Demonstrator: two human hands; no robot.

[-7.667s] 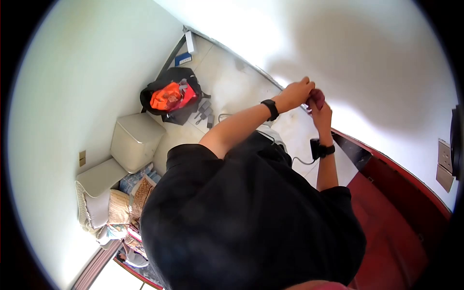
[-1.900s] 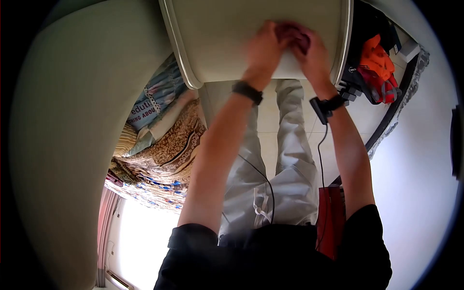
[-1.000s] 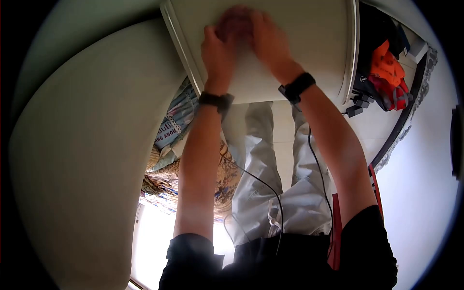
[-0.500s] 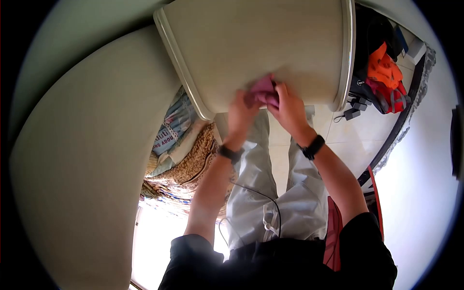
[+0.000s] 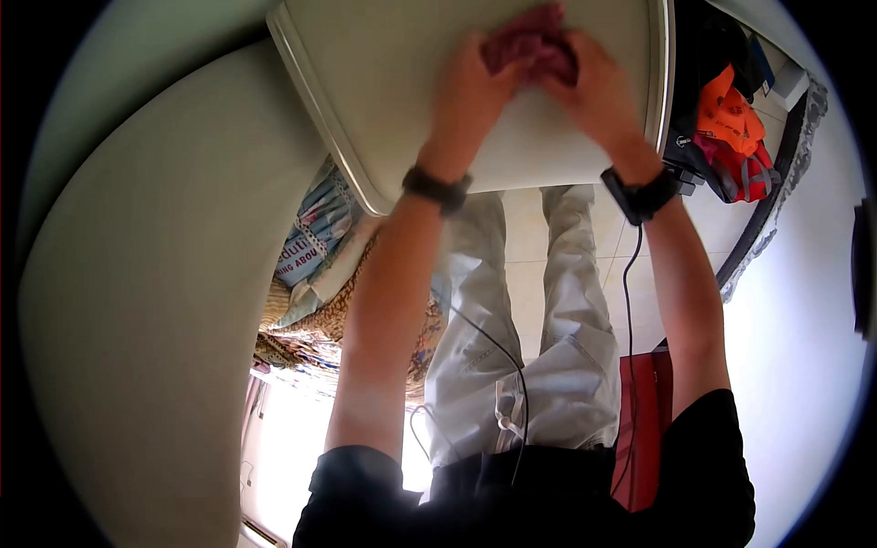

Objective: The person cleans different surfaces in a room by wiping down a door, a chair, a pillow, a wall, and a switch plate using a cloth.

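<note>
A crumpled dark pink cloth [image 5: 532, 50] is held between my two hands, over the beige top [image 5: 402, 91] of a piece of furniture with a pale raised edge. On its left side my left hand [image 5: 473, 96] grips the cloth, thumb against its lower part. My right hand [image 5: 598, 96] has hold of its right side; the fingers are partly blurred. A black band circles each wrist, and a dark cable hangs from the right one. Whether the cloth touches the beige surface I cannot tell.
A large beige curved panel [image 5: 155, 301] fills the left. Patterned fabrics and a blue printed cloth [image 5: 306, 242] lie beside it. At the right are a black bag with an orange item [image 5: 728, 114], a white box [image 5: 790, 87] and the wall. Something red [image 5: 644, 420] stands behind my right arm.
Since half a second ago, both hands have moved up and away from my body with the cloth, further over the beige top. Much earlier, they held it near a white wall.
</note>
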